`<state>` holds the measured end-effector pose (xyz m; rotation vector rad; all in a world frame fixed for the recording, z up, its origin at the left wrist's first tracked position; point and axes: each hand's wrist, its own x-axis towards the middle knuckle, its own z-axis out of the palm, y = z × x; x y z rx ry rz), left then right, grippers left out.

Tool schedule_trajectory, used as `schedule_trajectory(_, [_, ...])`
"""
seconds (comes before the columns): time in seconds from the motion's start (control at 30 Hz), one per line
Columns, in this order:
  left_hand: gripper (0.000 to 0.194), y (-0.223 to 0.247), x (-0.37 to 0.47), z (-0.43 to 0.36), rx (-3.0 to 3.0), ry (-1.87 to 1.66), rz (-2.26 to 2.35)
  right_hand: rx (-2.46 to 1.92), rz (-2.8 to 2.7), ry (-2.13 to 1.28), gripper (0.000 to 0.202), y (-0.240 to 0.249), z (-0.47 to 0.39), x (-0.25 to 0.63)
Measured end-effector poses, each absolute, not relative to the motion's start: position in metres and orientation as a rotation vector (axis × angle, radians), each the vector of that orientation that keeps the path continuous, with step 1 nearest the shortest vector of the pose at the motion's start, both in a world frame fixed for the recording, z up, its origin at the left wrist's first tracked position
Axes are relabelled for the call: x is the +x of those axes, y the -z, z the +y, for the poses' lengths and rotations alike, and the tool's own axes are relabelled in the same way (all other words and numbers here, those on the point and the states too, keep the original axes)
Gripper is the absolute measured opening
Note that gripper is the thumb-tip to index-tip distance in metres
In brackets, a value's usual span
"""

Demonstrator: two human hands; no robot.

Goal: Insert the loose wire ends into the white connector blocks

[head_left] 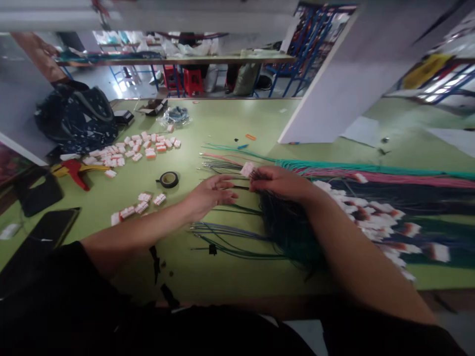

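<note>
My right hand (276, 182) is closed around a white connector housing (248, 169) and the wires that run from it. Just left of it, my left hand (213, 197) reaches toward the connector with its fingers apart, and I see nothing held in it. Under and beyond the hands lie bundles of loose wires: teal wires (334, 168), pink wires (419, 180), grey-blue wires (237, 231) and green wires (241, 253). A dark bunch of wires (287, 232) hangs below my right hand. White-and-orange connectors (374, 217) on wires are heaped by my right forearm.
Many loose connectors (118, 153) are spread at the left, with a smaller group (135, 206) nearer. A tape roll (168, 179), a red-and-yellow hand tool (79, 171) and a dark bag (77, 118) lie on the green table (222, 118). A white post (334, 74) rises at the back right.
</note>
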<state>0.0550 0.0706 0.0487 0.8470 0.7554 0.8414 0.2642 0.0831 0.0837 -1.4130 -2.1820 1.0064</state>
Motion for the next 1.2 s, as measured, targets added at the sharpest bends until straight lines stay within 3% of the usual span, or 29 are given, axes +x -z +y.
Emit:
schedule_trajectory(0.13, [0.018, -0.069, 0.057, 0.073, 0.856, -0.815, 0.781, -1.418, -1.838, -1.13, 0.018, -0.097, 0.066, 0.28])
schedule_trajectory(0.3, [0.022, -0.076, 0.054, 0.091, 0.98, -0.815, 0.872, -1.409, -1.479, -0.925, 0.019, -0.098, 0.041, 0.294])
schedule_trajectory(0.47, [0.014, -0.084, 0.072, 0.106, 1.657, -0.834, 1.068, -1.451, -1.199, -0.785, 0.022, -0.086, 0.027, 0.301])
schedule_trajectory(0.5, [0.016, -0.084, 0.084, 0.105, 1.822, -0.827, 1.012, -1.443, -1.16, -0.789, 0.022, -0.084, 0.025, 0.299])
schedule_trajectory(0.63, [0.066, -0.076, 0.143, 0.093, 2.069, -0.814, 0.488, -1.287, -1.03, -0.926, 0.024, -0.077, 0.023, 0.291])
schedule_trajectory(0.73, [0.055, -0.064, 0.177, 0.087, 2.054, -0.792, 0.389, -1.22, -0.999, -0.947, 0.028, -0.073, 0.02, 0.293])
schedule_trajectory(0.93, [0.04, -0.052, 0.188, 0.093, 1.891, -0.571, 0.387, -1.411, -1.064, -0.646, 0.046, -0.065, 0.011, 0.3])
schedule_trajectory(1.1, [0.036, -0.052, 0.181, 0.1, 1.63, -0.509, 0.409, -1.445, -1.083, -0.532, 0.031, -0.066, 0.016, 0.297])
schedule_trajectory(1.2, [0.028, -0.05, 0.174, 0.105, 1.511, -0.487, 0.418, -1.343, -0.941, -0.614, 0.035, -0.067, 0.02, 0.295])
